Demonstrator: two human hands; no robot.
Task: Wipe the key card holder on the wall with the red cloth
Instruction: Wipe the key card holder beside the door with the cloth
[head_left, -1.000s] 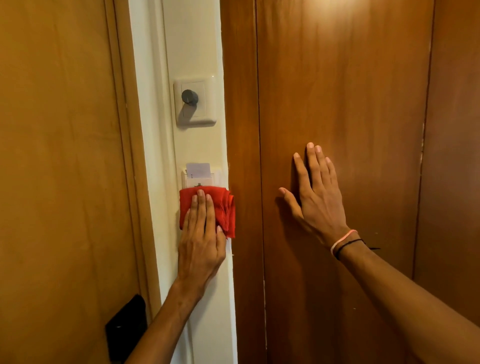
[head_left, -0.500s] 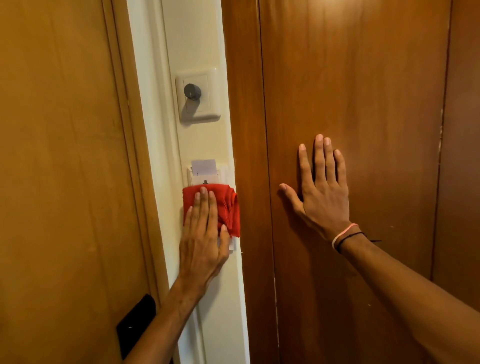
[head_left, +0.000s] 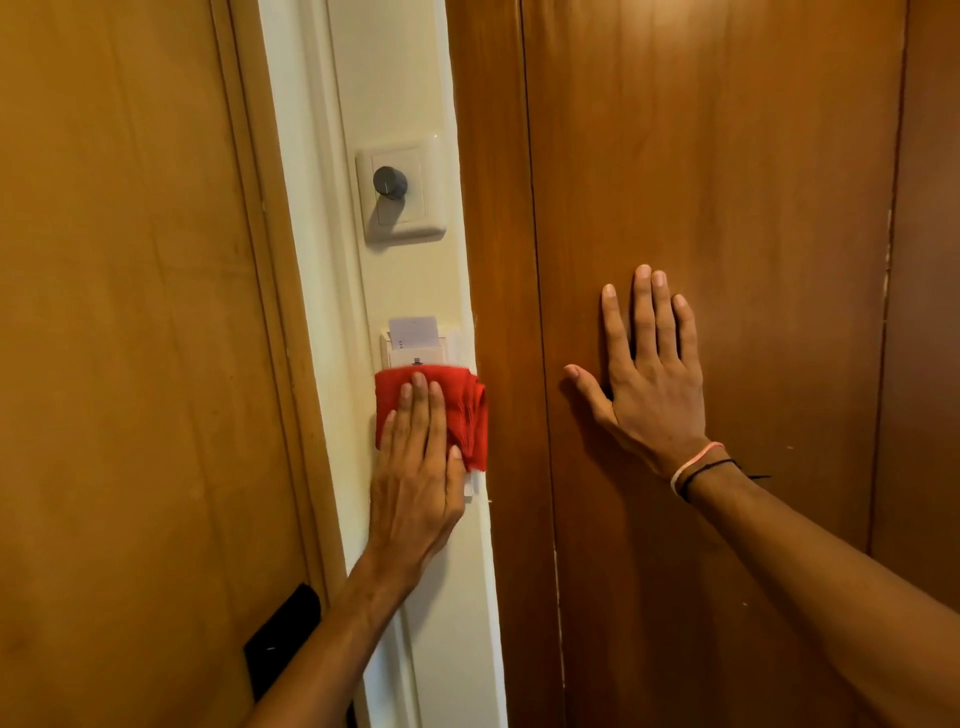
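Fingers (head_left: 415, 410) of left hand (head_left: 415, 483) extended flat, pressing folded red cloth (head_left: 467, 415) against white wall-mounted key card holder (head_left: 415, 353); right hand (head_left: 649, 374) splayed open on brown wooden panel (head_left: 727, 156).

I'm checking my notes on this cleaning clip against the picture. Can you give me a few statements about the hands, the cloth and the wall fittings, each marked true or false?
1. The left hand presses the red cloth flat against the wall. True.
2. The right hand grips a door handle. False: it lies flat and open on the wooden panel, holding nothing.
3. A white card sticks up out of the key card holder above the cloth. True.
4. The cloth covers the dial switch. False: the dial sits well above it, uncovered.
5. The right wrist wears thin bands. True.
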